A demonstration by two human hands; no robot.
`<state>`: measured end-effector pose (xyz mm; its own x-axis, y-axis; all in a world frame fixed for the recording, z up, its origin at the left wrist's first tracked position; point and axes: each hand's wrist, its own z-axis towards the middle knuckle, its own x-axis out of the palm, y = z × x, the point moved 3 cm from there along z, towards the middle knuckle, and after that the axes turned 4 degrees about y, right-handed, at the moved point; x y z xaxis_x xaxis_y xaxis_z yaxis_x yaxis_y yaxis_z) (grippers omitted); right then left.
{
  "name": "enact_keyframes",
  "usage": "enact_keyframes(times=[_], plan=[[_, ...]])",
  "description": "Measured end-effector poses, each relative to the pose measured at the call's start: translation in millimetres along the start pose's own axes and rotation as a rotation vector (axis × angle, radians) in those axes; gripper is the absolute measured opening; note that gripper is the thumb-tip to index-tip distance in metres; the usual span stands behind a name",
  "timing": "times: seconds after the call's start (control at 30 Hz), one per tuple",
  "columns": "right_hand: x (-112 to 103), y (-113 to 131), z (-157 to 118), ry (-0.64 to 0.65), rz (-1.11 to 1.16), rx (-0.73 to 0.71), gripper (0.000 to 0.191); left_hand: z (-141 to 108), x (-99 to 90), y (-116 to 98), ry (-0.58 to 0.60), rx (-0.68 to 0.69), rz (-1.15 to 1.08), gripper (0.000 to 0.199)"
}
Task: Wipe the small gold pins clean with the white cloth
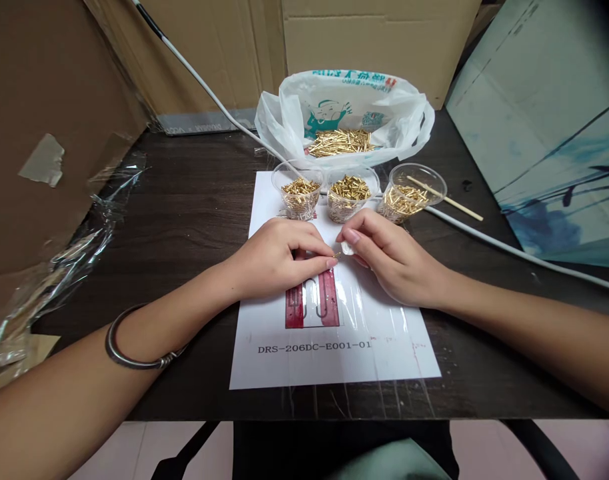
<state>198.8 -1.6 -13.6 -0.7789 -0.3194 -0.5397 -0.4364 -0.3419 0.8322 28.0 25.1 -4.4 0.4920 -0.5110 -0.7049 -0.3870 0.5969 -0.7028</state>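
Between the thumb and forefinger of my left hand (289, 257) is a tiny gold-coloured metal pin (337, 255), its tip sticking out to the right. Close to that tip, my right hand (392, 257) pinches a small white scrap (347, 249) that looks like tissue or tape; the fingers hide part of it. Both hands are above a printed sheet (264, 370) taped to the dark table. Just beyond them stand three clear plastic cups: the left cup (300, 200) and middle cup (348, 200) hold short brass-coloured pieces, the right cup (404, 203) longer pins.
Behind the cups, a white plastic bag (404, 127) lies open with many gold pins (342, 142) inside. A wooden stick (457, 205) rests across the right cup. A white cable (524, 250) crosses the table (184, 193). Cardboard walls (374, 40) close off the back and left.
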Motion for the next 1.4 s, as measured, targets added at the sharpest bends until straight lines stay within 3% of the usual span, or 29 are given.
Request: enact_keyframes(times=[0.13, 0.63, 0.93, 1.4], plan=[[-3.6, -0.1, -0.8, 0.026, 0.014, 0.047, 0.024, -0.3, -0.2, 0.2, -0.005, 0.0, -0.007, 0.017], [-1.3, 0.3, 0.1, -0.058, -0.092, -0.054, 0.014, 1.0, -1.8, -3.2, 0.011, -0.004, 0.009, 0.016], [-2.8, 2.5, -1.6, 0.004, -0.132, -0.073, 0.024, 0.1, -3.0, -4.6, -0.016, -0.043, 0.032, 0.016], [-2.8, -0.6, 0.0, -0.039, -0.086, 0.001, 0.019, 0.1, -1.9, -2.5, -0.029, -0.022, 0.01, 0.015]])
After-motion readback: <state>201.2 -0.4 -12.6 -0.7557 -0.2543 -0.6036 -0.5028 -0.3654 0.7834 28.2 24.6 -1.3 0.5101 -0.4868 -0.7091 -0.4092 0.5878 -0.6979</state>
